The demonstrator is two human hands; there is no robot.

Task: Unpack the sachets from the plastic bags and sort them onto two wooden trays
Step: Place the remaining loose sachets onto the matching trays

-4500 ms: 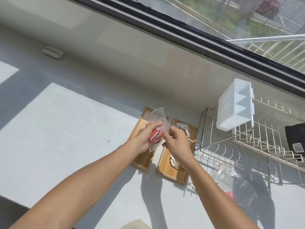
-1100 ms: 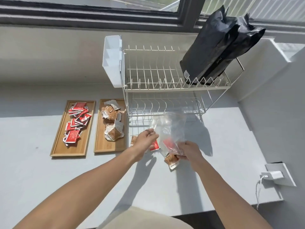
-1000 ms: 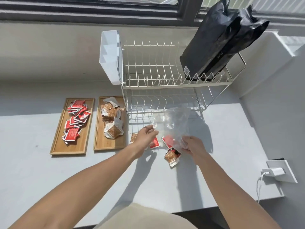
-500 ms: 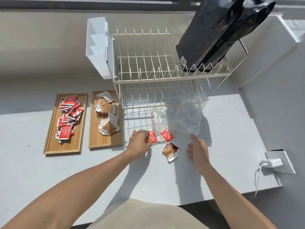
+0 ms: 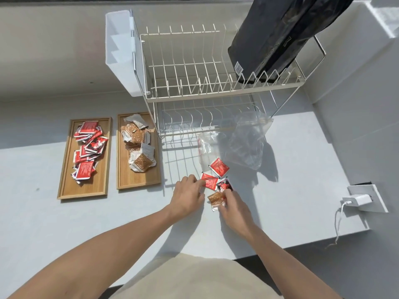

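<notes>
Two wooden trays lie side by side on the white counter. The left tray (image 5: 85, 189) carries a pile of red sachets (image 5: 88, 151); the right tray (image 5: 138, 181) carries brown sachets (image 5: 139, 147). A clear plastic bag (image 5: 244, 143) lies emptied in front of the dish rack. Near it on the counter are loose sachets: a red one (image 5: 219, 167), a second red one (image 5: 209, 181), a dark red one (image 5: 224, 185) and a brown one (image 5: 215, 198). My left hand (image 5: 187, 196) pinches the second red sachet's edge with curled fingers. My right hand (image 5: 235, 205) grips the brown sachet.
A two-tier wire dish rack (image 5: 207, 93) stands behind the sachets, with a white cutlery holder (image 5: 121, 52) on its left side and black pouches (image 5: 274, 35) on top. A wall socket with a white charger (image 5: 358, 200) sits at the right. The counter's front edge is near my body.
The right hand let go of the plastic bag, which dropped by the rack, and came down onto the brown sachet. The left hand slid right to the red sachet. The view tilted downward.
</notes>
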